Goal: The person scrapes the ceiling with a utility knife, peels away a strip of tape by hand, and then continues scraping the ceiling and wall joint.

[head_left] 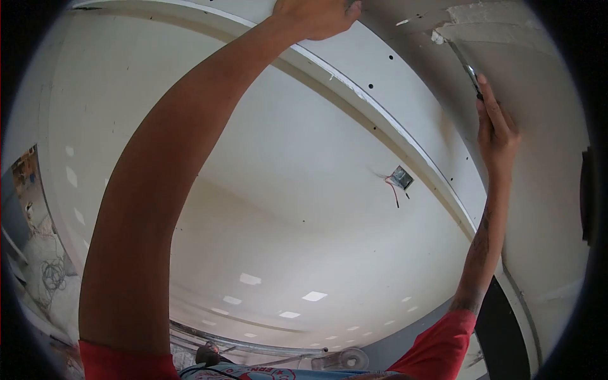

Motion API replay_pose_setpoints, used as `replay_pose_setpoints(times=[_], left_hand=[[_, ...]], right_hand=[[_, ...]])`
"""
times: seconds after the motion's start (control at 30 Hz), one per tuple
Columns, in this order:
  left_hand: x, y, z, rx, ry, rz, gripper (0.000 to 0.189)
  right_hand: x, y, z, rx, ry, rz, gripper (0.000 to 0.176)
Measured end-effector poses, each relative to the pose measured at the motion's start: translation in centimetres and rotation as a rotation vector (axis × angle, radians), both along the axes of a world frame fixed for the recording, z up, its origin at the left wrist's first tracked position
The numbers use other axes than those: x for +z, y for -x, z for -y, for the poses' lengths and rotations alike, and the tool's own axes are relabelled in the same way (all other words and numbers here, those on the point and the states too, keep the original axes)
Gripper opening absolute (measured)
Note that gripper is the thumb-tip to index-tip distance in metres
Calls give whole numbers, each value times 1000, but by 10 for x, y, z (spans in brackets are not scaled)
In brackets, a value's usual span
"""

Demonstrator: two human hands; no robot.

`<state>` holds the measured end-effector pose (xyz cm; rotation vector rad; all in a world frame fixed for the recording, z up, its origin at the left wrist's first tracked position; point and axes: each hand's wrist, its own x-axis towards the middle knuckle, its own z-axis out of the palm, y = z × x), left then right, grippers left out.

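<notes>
My right hand (pixel 497 133) is raised at the upper right and closed around a putty knife (pixel 468 66), with the index finger stretched along it. The narrow metal blade points up and left. Its tip meets a lump of white filler (pixel 437 37) beside a rough, pale strip of joint compound (pixel 491 22) on the grey-brown surface. At the top edge, my left hand (pixel 316 18) is by the white board panel (pixel 380 54) with its long raised lip. Most of its fingers are cut off by the frame, so its grip is hidden.
An electrical box (pixel 401 178) with loose red and dark wires sits in the broad white surface. Dark screw spots dot the panel. Metal scaffold-like tubing (pixel 266 347) runs along the bottom. At the left, a coiled cable (pixel 53 273) lies on the dusty floor near an opening.
</notes>
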<state>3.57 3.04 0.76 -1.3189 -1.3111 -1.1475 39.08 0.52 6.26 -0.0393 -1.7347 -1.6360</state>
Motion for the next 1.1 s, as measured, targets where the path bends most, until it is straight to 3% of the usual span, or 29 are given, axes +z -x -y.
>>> replay_pose_setpoints(times=[0.2, 0.3, 0.4, 0.6, 0.83, 0.9, 1.03, 1.1], left_hand=[[1, -1, 6, 18, 99, 34, 63], [0, 2, 5, -29, 14, 4, 63], [1, -2, 6, 8, 112, 19, 63], [1, 4, -7, 33, 14, -9, 65], [1, 5, 6, 23, 76, -11, 65], [0, 5, 8, 35, 106, -17, 65], [2, 9, 3, -21, 59, -39, 64], [1, 13, 4, 5, 2, -64, 63]], right_hand=[[9, 6, -12, -109, -67, -56, 52], [9, 10, -16, -107, -139, -61, 54], [11, 7, -9, -185, -131, -49, 53], [15, 14, 6, -154, 9, -14, 51], [17, 16, 19, -185, -42, 47, 49], [22, 13, 28, -358, 40, 1, 48], [17, 23, 49, -365, 52, 16, 46], [14, 29, 60, -489, 88, -71, 46]])
